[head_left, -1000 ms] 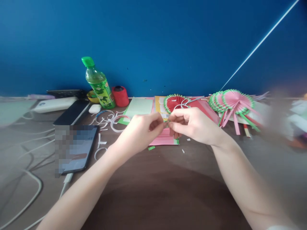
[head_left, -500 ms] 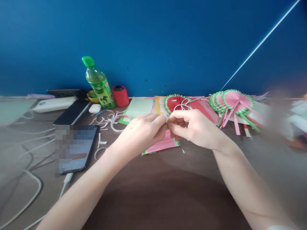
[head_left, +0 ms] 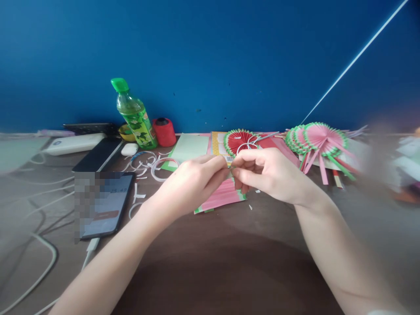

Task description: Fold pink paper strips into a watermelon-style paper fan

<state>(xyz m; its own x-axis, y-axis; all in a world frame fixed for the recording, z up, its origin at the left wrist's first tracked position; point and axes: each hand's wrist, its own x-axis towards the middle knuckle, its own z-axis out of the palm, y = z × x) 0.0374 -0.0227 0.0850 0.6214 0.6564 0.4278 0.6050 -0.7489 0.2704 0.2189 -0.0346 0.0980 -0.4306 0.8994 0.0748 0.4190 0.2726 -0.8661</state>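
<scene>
Head view shows both bare hands meeting over the middle of a dark brown table [head_left: 210, 271], fingertips close together. Left hand [head_left: 197, 177] has its fingers bent inward, pinching the far part of a pleated pink paper [head_left: 223, 197] with green ends; the exact contact is hidden behind the knuckles. Right hand [head_left: 267, 173] grasps the same paper between thumb and forefinger at a small green bit, its other fingers curled below. The paper sits beneath and between the hands, its pleated near part slanting toward the viewer; whether that part touches the table is hard to tell.

Just beyond the hands lies a red pleated fan [head_left: 239, 142] with a green-and-white rim, and to its left a pale green sheet [head_left: 190, 146]. Farther right, pink pleated fans [head_left: 324, 138] with green rims lie stacked, paper strips trailing toward the near side. On the far left, a green-capped bottle [head_left: 134, 116] stands beside a red roll [head_left: 164, 132], with a small white case [head_left: 129, 149] just in front. Nearer on the left, a smartphone [head_left: 108, 208] lies with its screen lit and a white plug at its near end. Behind everything rises a blue wall [head_left: 210, 65].
</scene>
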